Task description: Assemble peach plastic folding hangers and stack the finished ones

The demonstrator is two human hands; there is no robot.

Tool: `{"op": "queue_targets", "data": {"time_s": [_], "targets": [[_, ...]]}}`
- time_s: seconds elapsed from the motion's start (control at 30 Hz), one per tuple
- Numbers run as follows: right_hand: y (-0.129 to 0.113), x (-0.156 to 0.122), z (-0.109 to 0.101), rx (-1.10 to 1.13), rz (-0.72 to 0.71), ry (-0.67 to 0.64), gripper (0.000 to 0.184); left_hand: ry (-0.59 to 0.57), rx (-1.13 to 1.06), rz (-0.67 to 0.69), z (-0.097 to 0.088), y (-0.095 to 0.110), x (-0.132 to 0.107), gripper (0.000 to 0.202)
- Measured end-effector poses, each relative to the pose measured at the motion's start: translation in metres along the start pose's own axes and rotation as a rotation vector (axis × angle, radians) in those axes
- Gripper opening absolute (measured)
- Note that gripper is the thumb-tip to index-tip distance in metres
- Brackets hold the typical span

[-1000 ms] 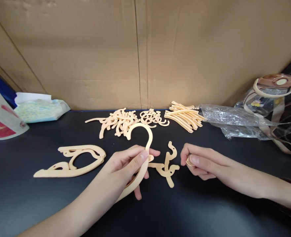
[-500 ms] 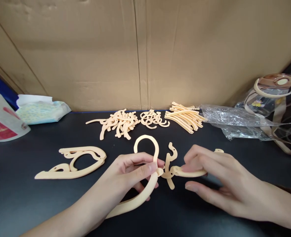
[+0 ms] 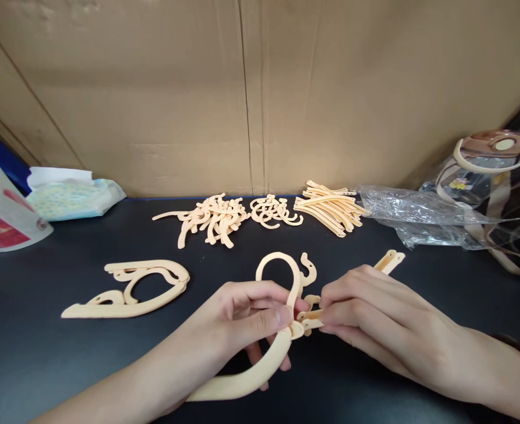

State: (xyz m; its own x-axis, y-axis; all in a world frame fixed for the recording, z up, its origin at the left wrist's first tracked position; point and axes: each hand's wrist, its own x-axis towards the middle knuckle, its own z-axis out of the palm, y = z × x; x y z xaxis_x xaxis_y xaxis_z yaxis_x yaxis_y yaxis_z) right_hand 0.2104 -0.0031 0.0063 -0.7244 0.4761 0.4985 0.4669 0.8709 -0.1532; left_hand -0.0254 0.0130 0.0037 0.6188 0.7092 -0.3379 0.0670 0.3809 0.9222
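Between thumb and fingers, my left hand [image 3: 246,324] pinches a cream plastic hanger hook [image 3: 280,257] where it joins a curved hanger arm [image 3: 246,377]. My right hand [image 3: 383,330] grips a second, straighter hanger arm [image 3: 390,262]; its hollow channel side shows at the far end. The near end of that arm points at the hook's joint, close beside it; whether they touch I cannot tell. Behind the hands, partly hidden, lies a small curved hanger piece [image 3: 309,271]. A folded hanger [image 3: 153,306] rests on the black table to the left.
Toward the back lie a pile of short curved pieces [image 3: 215,218], several hooks [image 3: 275,212] and a stack of long arms [image 3: 330,209]. Clear plastic bags [image 3: 427,218] and a bottle [image 3: 484,159] stand right. A tissue pack [image 3: 74,197] and a white-red container [image 3: 7,206] are left. Cardboard [image 3: 175,118] rises behind.
My right hand has lifted the arm from the table, turned it channel side up and brought its end toward the hook joint. My left hand has shifted slightly right and down with the hook.
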Motion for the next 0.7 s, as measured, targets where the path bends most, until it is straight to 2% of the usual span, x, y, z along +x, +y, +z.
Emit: {"op": "queue_targets", "data": {"time_s": [0.2,0.37,0.6,0.7], "targets": [[0.002,0.001,0.001,-0.03,-0.067,0.047,0.02,-0.024,0.022,0.017,-0.002,-0.003,0.003,0.021],[-0.002,0.0,0.0,-0.067,-0.049,0.081,0.021,-0.025,0.034,0.036,-0.003,-0.001,0.002,0.019],[0.006,-0.009,0.007,-0.031,-0.055,0.02,0.022,0.014,0.069,-0.006,0.001,-0.002,0.0,0.02],[0.006,-0.009,0.008,-0.091,-0.1,0.023,0.031,0.033,0.106,-0.008,0.002,-0.003,-0.001,0.023]]}}
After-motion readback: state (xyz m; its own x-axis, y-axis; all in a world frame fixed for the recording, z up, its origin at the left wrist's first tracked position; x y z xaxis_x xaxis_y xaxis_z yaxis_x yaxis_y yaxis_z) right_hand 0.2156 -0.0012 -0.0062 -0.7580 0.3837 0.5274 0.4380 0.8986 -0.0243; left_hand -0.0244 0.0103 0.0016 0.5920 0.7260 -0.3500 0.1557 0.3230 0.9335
